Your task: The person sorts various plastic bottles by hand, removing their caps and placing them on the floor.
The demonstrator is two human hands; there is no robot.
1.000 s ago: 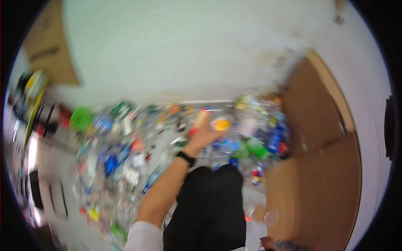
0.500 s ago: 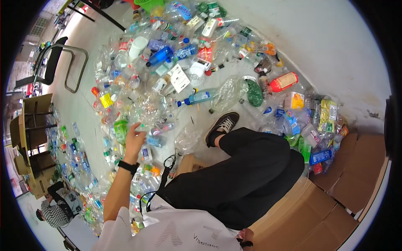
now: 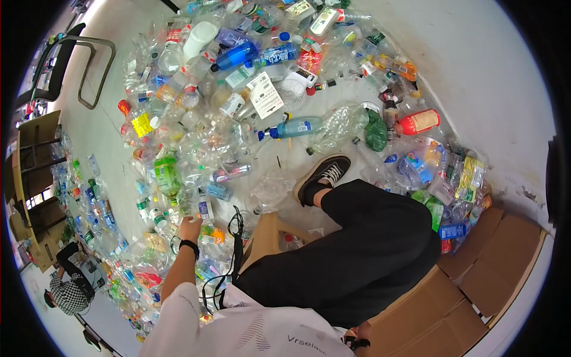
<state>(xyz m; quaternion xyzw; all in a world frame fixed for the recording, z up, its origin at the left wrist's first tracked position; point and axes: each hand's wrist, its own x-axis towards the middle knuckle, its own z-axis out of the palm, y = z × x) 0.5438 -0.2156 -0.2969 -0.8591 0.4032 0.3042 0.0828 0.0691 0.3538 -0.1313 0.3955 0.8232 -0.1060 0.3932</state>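
Observation:
My left hand, with a black band on its wrist, is low over the bottle heap to the left of my knee. Its fingers are closed around the end of a clear plastic bottle. Beside it lie a bottle with a white and blue label and a crumpled orange wrapper. A green-labelled bottle rests just beyond. Only a small part of my right hand shows at the bottom edge, by my hip; its fingers are hidden.
Plastic bottles cover the floor up to the wall. A cardboard sheet lies at right, a beige stool by my leg. At far left are a black chair, cardboard boxes and another person in a checkered top.
My left hand has come down and closer to my body, from spread fingers above the heap to a grip on the clear bottle. The view has shifted slightly.

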